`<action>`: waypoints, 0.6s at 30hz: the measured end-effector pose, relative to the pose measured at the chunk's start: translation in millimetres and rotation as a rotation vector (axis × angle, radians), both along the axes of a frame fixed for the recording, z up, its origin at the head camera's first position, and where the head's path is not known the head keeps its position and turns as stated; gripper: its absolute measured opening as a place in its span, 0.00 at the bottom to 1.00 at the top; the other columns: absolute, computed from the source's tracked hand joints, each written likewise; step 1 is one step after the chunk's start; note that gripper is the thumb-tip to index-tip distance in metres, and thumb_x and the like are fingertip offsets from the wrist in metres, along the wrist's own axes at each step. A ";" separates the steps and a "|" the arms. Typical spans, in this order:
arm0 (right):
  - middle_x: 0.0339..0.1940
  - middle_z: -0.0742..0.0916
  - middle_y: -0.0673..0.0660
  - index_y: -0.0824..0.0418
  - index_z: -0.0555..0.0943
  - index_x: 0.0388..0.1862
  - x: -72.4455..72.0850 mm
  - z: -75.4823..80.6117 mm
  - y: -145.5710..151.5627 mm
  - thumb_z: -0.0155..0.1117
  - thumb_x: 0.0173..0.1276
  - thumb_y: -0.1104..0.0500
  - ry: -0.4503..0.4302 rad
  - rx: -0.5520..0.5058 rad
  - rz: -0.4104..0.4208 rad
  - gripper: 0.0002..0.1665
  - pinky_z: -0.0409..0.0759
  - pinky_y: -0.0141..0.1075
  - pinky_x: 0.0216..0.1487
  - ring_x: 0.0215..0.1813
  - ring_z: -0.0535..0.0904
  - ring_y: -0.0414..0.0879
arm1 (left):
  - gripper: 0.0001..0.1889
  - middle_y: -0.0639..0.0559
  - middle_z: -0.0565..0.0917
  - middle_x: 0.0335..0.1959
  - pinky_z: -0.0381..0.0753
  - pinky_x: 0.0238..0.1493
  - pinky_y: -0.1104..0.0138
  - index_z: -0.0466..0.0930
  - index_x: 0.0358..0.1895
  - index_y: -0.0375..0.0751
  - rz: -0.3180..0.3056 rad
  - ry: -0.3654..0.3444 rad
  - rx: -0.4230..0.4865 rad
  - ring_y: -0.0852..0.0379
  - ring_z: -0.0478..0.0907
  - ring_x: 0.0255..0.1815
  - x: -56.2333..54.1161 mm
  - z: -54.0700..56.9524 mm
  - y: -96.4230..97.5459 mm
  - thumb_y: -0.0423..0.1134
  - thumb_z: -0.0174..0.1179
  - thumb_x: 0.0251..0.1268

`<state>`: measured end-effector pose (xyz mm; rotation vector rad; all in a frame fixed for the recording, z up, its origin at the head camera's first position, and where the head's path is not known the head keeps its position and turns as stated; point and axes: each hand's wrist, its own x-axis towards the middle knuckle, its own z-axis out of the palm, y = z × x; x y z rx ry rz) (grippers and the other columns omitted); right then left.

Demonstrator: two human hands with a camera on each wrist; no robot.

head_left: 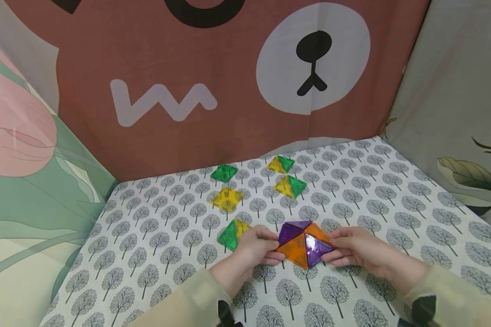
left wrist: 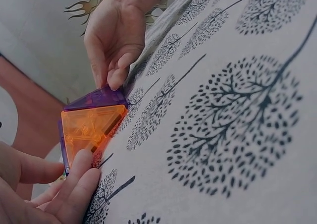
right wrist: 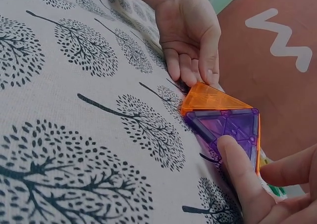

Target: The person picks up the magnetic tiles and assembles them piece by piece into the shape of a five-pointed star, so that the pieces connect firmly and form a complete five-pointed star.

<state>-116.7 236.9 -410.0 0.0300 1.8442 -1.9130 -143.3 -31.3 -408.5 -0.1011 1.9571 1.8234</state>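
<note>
Brown wall hanging (head_left: 237, 50) at the back, printed with a pale zigzag and a white muzzle, and down below it a white cloth (head_left: 118, 290) crowded with dark little trees, on which all the play happens. Centre stage: the orange-and-purple pyramid (head_left: 305, 245), pinned between two hands! Left hand (head_left: 254, 249) pinches its left corner, right hand (head_left: 361, 247) pinches its right corner, so the hands are well apart with the piece bridging them. Whether its base touches the cloth, I can't tell.

Here's the danger, as I judge it: squeeze unevenly from those two corners and the seams could spring, with the peak caving in. Smooth edges might slide out of a fingertip grip, too. And watch the green-and-yellow piece (head_left: 228, 235) just left of the pyramid, beside the left hand; one outward swing of the knuckles could knock it askew.

Lovely stuff, this: glossy, see-through, plastic-looking triangles, colours alternating around a raised point, glare flashing off the near purple face, moulded bars showing inside. Beyond the pyramid to its left sit a yellow piece (head_left: 227, 200) and a green piece (head_left: 224, 173); straight beyond it, two yellow-and-green pieces (head_left: 290, 186), one behind the other.
</note>
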 end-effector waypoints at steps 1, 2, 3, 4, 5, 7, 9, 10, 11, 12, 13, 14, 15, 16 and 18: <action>0.45 0.84 0.68 0.83 0.63 0.61 0.0 0.2 0.6 0.52 0.75 0.66 0.003 0.003 0.004 0.24 0.85 0.45 0.47 0.44 0.86 0.58 | 0.08 0.40 0.86 0.32 0.87 0.32 0.60 0.77 0.48 0.32 -0.002 0.003 -0.002 0.46 0.87 0.30 0.0 0.5 -0.2 0.27 0.59 0.69; 0.45 0.84 0.68 0.84 0.62 0.62 0.1 0.5 1.2 0.52 0.75 0.66 0.009 0.008 0.009 0.25 0.85 0.45 0.47 0.44 0.86 0.58 | 0.08 0.41 0.86 0.33 0.87 0.32 0.60 0.78 0.48 0.31 -0.004 0.005 -0.002 0.46 0.87 0.31 0.0 1.0 -0.4 0.27 0.59 0.68; 0.45 0.84 0.68 0.84 0.62 0.62 0.2 0.9 1.9 0.52 0.75 0.66 0.016 0.014 0.014 0.26 0.85 0.45 0.46 0.44 0.86 0.58 | 0.09 0.41 0.86 0.33 0.87 0.32 0.60 0.78 0.49 0.31 -0.008 0.006 -0.003 0.46 0.87 0.31 0.0 1.6 -0.7 0.27 0.59 0.68; 0.45 0.84 0.68 0.84 0.61 0.63 0.4 1.3 2.7 0.52 0.75 0.66 0.022 0.019 0.019 0.26 0.85 0.45 0.46 0.44 0.85 0.58 | 0.09 0.41 0.86 0.33 0.87 0.32 0.61 0.79 0.48 0.31 -0.012 0.006 -0.007 0.46 0.87 0.31 0.0 2.4 -0.9 0.27 0.59 0.68; 0.45 0.84 0.69 0.84 0.61 0.64 0.6 1.6 3.8 0.52 0.75 0.66 0.035 0.023 0.028 0.27 0.85 0.45 0.46 0.44 0.85 0.58 | 0.09 0.41 0.86 0.33 0.87 0.33 0.61 0.79 0.48 0.30 -0.017 0.007 -0.011 0.47 0.87 0.31 0.0 3.2 -1.3 0.27 0.58 0.68; 0.44 0.84 0.69 0.84 0.61 0.64 1.0 2.1 5.8 0.52 0.74 0.65 0.056 0.039 0.041 0.28 0.86 0.46 0.45 0.42 0.85 0.58 | 0.09 0.41 0.86 0.33 0.87 0.33 0.61 0.80 0.48 0.30 -0.023 0.010 -0.022 0.47 0.87 0.31 -0.2 4.6 -2.2 0.27 0.58 0.68; 0.44 0.84 0.68 0.83 0.62 0.65 1.6 2.8 7.5 0.53 0.74 0.65 0.071 0.058 0.048 0.28 0.86 0.46 0.43 0.40 0.84 0.56 | 0.09 0.41 0.87 0.33 0.87 0.32 0.60 0.82 0.48 0.31 -0.033 0.013 -0.038 0.46 0.87 0.31 -0.3 5.4 -3.8 0.28 0.58 0.68; 0.44 0.83 0.67 0.83 0.63 0.66 1.8 3.1 8.3 0.53 0.74 0.65 0.076 0.066 0.053 0.28 0.86 0.46 0.42 0.39 0.84 0.55 | 0.09 0.41 0.87 0.33 0.87 0.32 0.60 0.82 0.49 0.32 -0.038 0.016 -0.046 0.46 0.87 0.31 -0.4 5.8 -4.7 0.29 0.58 0.68; 0.43 0.82 0.67 0.82 0.63 0.66 2.1 3.4 9.0 0.54 0.74 0.64 0.079 0.073 0.056 0.29 0.87 0.46 0.40 0.39 0.83 0.54 | 0.10 0.41 0.87 0.33 0.87 0.31 0.60 0.82 0.49 0.32 -0.045 0.018 -0.052 0.46 0.87 0.30 -0.5 6.0 -5.5 0.29 0.58 0.68; 0.43 0.82 0.66 0.81 0.64 0.66 2.4 3.8 9.4 0.55 0.73 0.64 0.078 0.081 0.056 0.29 0.87 0.45 0.39 0.38 0.83 0.53 | 0.10 0.42 0.87 0.34 0.87 0.30 0.60 0.83 0.49 0.32 -0.051 0.021 -0.057 0.45 0.87 0.30 -0.6 6.0 -6.2 0.30 0.58 0.68; 0.43 0.81 0.66 0.81 0.64 0.67 2.7 4.2 9.7 0.55 0.73 0.64 0.080 0.087 0.059 0.29 0.87 0.45 0.39 0.38 0.82 0.52 | 0.10 0.42 0.87 0.34 0.87 0.30 0.60 0.83 0.49 0.32 -0.062 0.025 -0.061 0.45 0.87 0.29 -0.3 6.2 -6.9 0.30 0.58 0.68; 0.44 0.80 0.66 0.80 0.64 0.67 3.1 4.7 9.8 0.55 0.73 0.64 0.080 0.090 0.062 0.29 0.87 0.45 0.38 0.38 0.81 0.51 | 0.11 0.42 0.87 0.35 0.87 0.29 0.60 0.83 0.49 0.32 -0.070 0.028 -0.064 0.45 0.87 0.29 -0.4 6.2 -7.4 0.30 0.58 0.67; 0.44 0.80 0.66 0.80 0.65 0.67 3.4 5.1 9.9 0.55 0.73 0.63 0.079 0.092 0.063 0.29 0.87 0.45 0.38 0.38 0.81 0.51 | 0.11 0.42 0.86 0.35 0.87 0.28 0.60 0.83 0.49 0.32 -0.076 0.028 -0.067 0.45 0.87 0.29 -0.4 6.2 -7.7 0.31 0.58 0.67; 0.44 0.80 0.66 0.80 0.65 0.67 3.6 5.5 10.0 0.55 0.73 0.63 0.082 0.093 0.067 0.29 0.87 0.46 0.38 0.39 0.81 0.51 | 0.11 0.43 0.86 0.35 0.87 0.28 0.61 0.83 0.49 0.32 -0.081 0.029 -0.067 0.45 0.87 0.29 -0.3 6.3 -7.9 0.31 0.57 0.67; 0.45 0.80 0.65 0.80 0.65 0.66 4.2 6.4 10.1 0.56 0.73 0.63 0.084 0.098 0.069 0.29 0.87 0.46 0.38 0.39 0.81 0.52 | 0.12 0.42 0.85 0.36 0.87 0.27 0.61 0.83 0.50 0.31 -0.084 0.029 -0.062 0.45 0.86 0.29 0.0 6.3 -8.2 0.31 0.57 0.67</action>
